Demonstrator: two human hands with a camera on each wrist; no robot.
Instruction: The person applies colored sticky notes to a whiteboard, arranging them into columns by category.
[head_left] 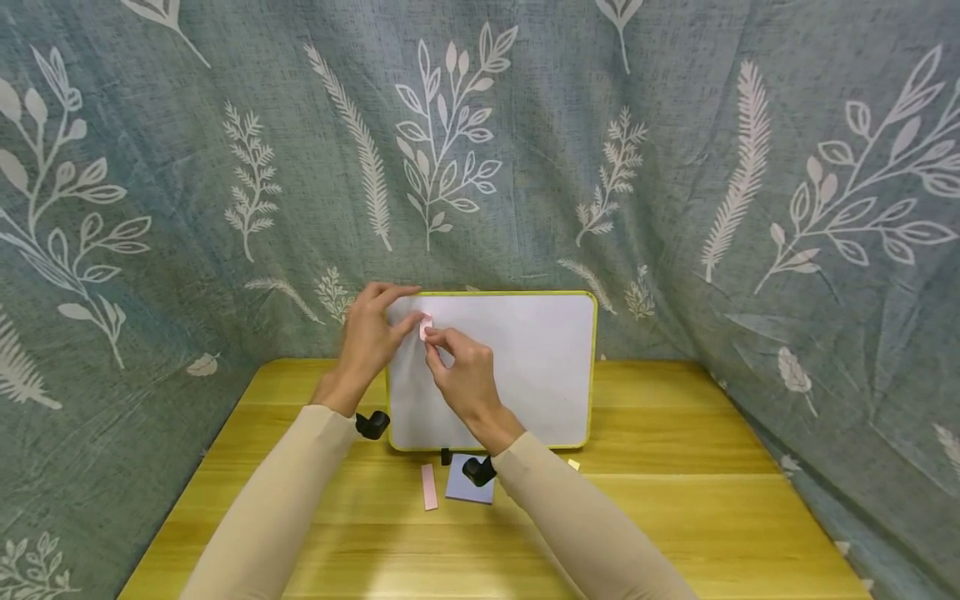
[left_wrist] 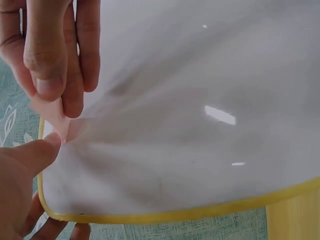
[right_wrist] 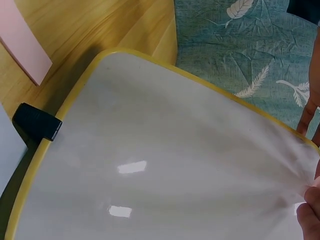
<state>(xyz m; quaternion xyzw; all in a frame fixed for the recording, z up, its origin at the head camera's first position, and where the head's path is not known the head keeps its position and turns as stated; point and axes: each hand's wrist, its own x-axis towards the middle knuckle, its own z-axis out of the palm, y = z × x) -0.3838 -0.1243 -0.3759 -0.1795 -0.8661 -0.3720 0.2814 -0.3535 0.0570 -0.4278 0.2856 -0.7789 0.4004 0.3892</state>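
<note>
A whiteboard [head_left: 532,367] with a yellow rim stands upright on the table. Near its upper left corner, the right hand [head_left: 467,375] pinches a small pink sticky note [head_left: 426,327] between thumb and fingers. The left hand [head_left: 371,333] grips that corner, fingers reaching behind the board and thumb on its front. In the left wrist view, the left thumb [left_wrist: 37,154] touches one end of the note [left_wrist: 49,111], which is bent and partly lifted from the board face. Only the fingertips of the right hand [right_wrist: 311,210] show at the edge of the right wrist view.
Before the board, a pink sticky-note pad [head_left: 429,487] and a bluish-purple pad [head_left: 470,493] lie on the wooden table [head_left: 645,533]. A black clip [right_wrist: 37,122] sits on the board's lower rim. A small yellow piece [head_left: 573,464] lies to the right; a patterned curtain [head_left: 525,200] hangs behind.
</note>
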